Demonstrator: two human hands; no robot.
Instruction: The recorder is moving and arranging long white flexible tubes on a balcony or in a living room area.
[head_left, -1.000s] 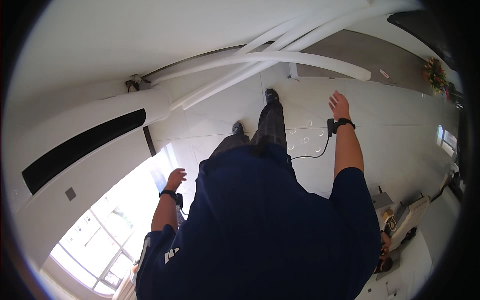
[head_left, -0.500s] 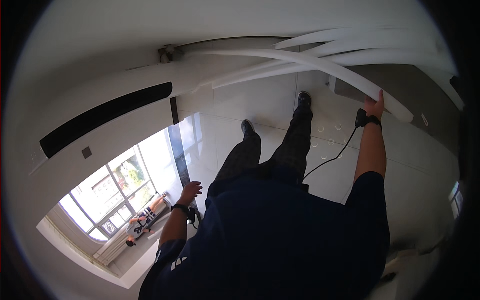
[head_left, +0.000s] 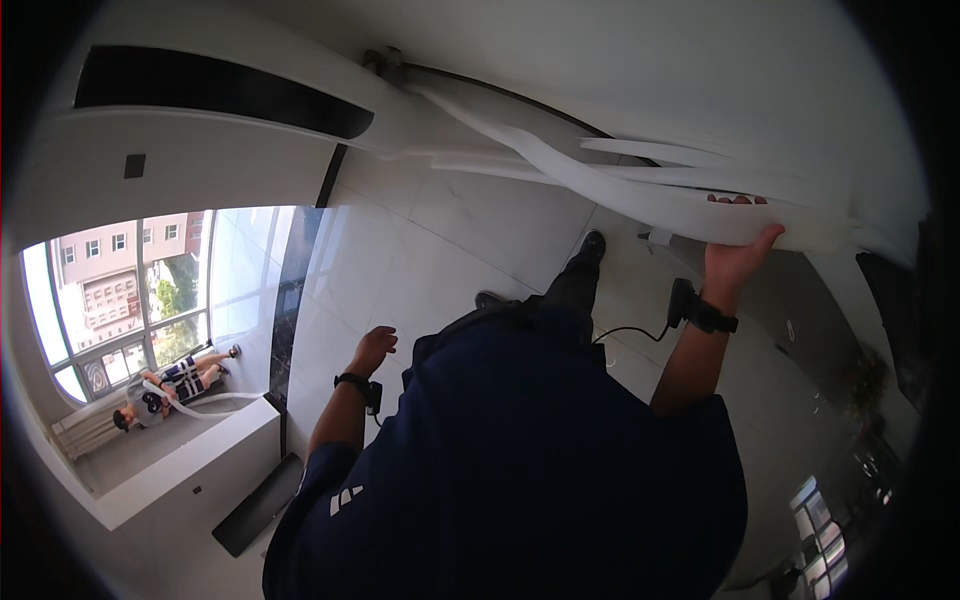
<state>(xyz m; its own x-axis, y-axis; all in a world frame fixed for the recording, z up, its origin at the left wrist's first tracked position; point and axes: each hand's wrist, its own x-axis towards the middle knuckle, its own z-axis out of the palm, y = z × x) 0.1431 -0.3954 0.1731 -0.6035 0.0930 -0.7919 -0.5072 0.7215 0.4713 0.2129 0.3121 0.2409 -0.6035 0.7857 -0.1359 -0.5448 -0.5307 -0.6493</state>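
Head view: right hand (head_left: 735, 262) has its grip closed on a white tube (head_left: 580, 178), thumb on the near side, fingertips showing on the far side. Tube runs from the far side, by a white rounded cabinet with a long black panel (head_left: 220, 92), to the right and past the hand; it bows along the way. More white tubes (head_left: 655, 152) lie just beyond it, exact overlap hard to read.

Left hand (head_left: 373, 350) hangs left of the body, well apart from the tube, grip loosely open, fingers bent. Black wrist device (head_left: 708, 312) on the right wrist, cable (head_left: 635, 330) running from it toward the waist; second black device (head_left: 362, 392) on the left wrist.

Wearer is in a dark blue shirt (head_left: 520, 460), standing on pale floor tiles (head_left: 440, 220). Far left: a window (head_left: 125, 290), and near it another person (head_left: 180, 385) with a curved white length in front of them.
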